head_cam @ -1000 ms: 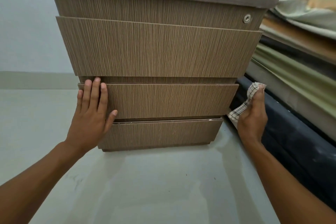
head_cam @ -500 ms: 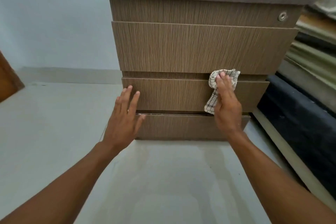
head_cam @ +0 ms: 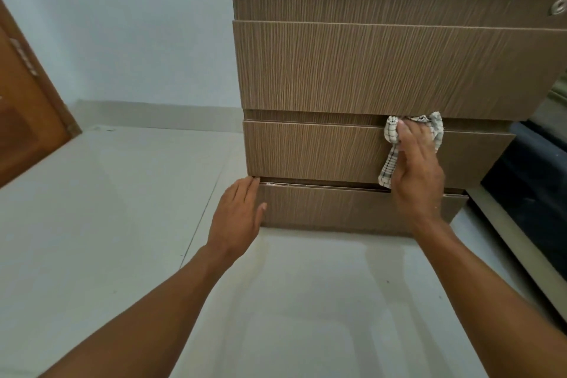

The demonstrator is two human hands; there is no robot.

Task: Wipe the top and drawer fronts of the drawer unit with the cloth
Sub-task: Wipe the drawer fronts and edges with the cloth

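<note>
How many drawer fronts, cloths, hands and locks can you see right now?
Drawer fronts: 3, top, middle, bottom
Cloths: 1, the checked cloth, pressed on the middle front by the right hand
Hands: 2, right hand and left hand
Locks: 1, lock
Total: 7

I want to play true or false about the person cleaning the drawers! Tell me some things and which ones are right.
1. The right hand presses the checked cloth on the middle drawer front. True.
2. The left hand holds a cloth too. False: it is empty, open beside the drawer unit, at its lower left corner.
3. The cloth lies on the unit's top. False: it is on a drawer front.
4. A round metal lock sits near the top right. True.
</note>
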